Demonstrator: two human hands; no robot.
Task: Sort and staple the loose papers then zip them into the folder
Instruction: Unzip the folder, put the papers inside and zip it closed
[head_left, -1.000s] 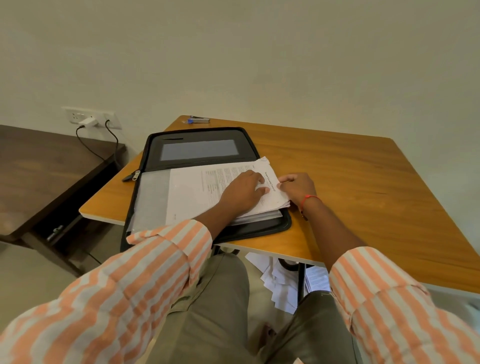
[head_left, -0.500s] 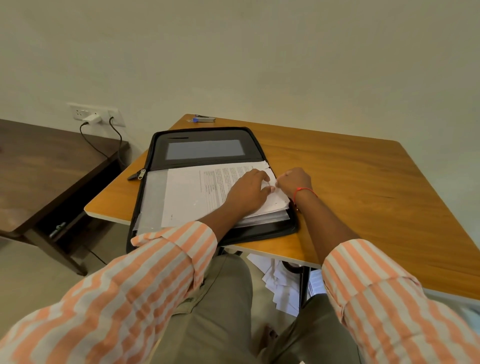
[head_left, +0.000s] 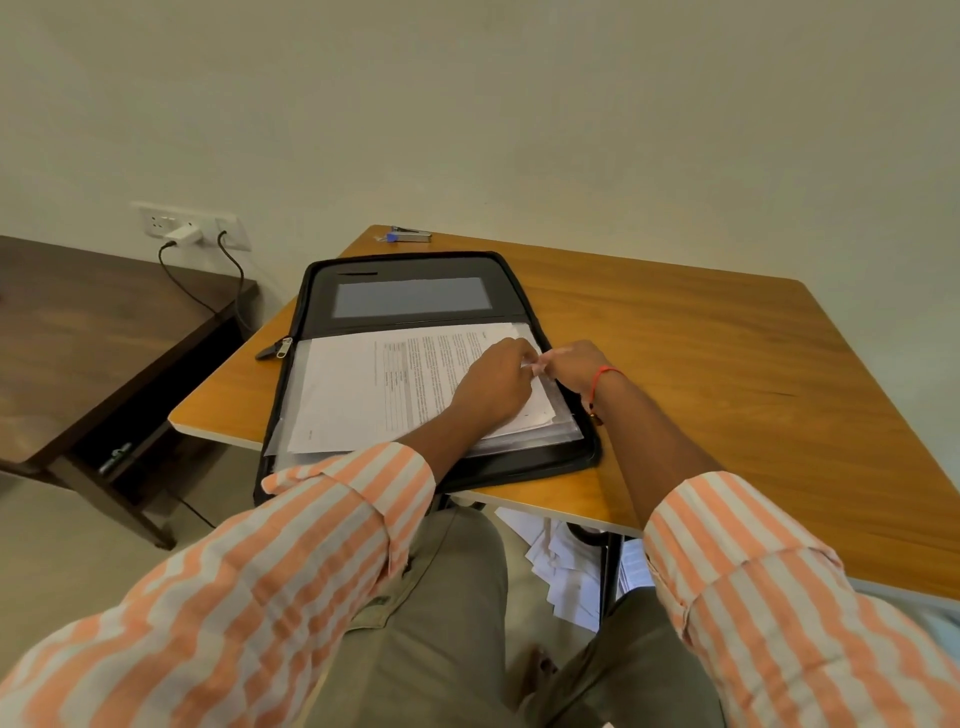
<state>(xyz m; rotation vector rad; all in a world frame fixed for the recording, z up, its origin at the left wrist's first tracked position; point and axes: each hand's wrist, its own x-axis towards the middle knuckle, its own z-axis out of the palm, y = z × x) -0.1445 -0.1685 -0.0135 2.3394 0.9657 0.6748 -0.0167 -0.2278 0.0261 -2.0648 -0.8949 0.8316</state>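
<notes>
here both the left hand (head_left: 491, 382) and right hand (head_left: 574, 366) pinch the papers (head_left: 363, 389) in the open folder (head_left: 415, 270).

Wooden table (head_left: 727, 374): open black zip folder (head_left: 415, 270) lying flat beneath both hands; small stapler (head_left: 410, 236) at the far edge, well beyond the left hand (head_left: 491, 387). Floor: loose papers (head_left: 563, 571) scattered below the right hand (head_left: 571, 364).

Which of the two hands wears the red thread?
The right hand: a red thread circles its wrist. The left hand has a bare wrist. Both meet at the right corner of the papers in the open folder.
</notes>
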